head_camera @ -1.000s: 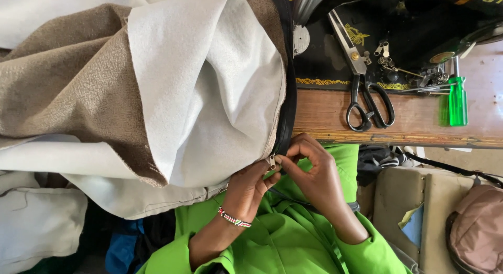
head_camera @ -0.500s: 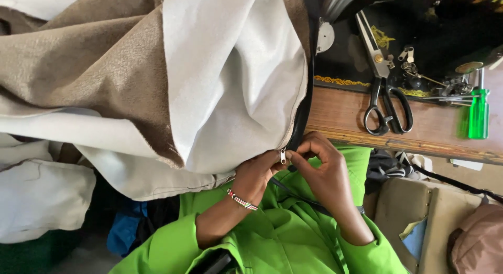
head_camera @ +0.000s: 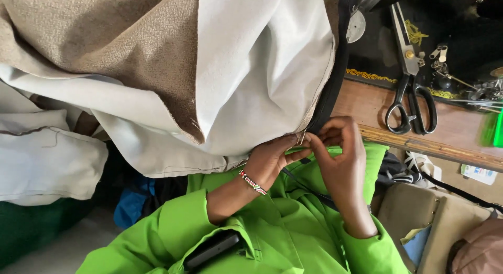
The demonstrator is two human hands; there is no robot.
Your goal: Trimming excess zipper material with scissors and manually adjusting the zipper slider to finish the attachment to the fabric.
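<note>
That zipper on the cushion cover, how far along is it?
Done: the black zipper looks sewn along the cover edge. In hand: the left hand and right hand pinch the small metal slider at the zipper's end. Left, seemingly: seating the slider and running it along. The scissors lie unused.

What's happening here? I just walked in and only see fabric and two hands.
A person in a bright green top holds both hands together at the lower edge of a large beige and white fabric cover. The left hand and right hand pinch a small metal zipper slider at the end of a black zipper strip. Black scissors lie untouched on the wooden sewing table.
</note>
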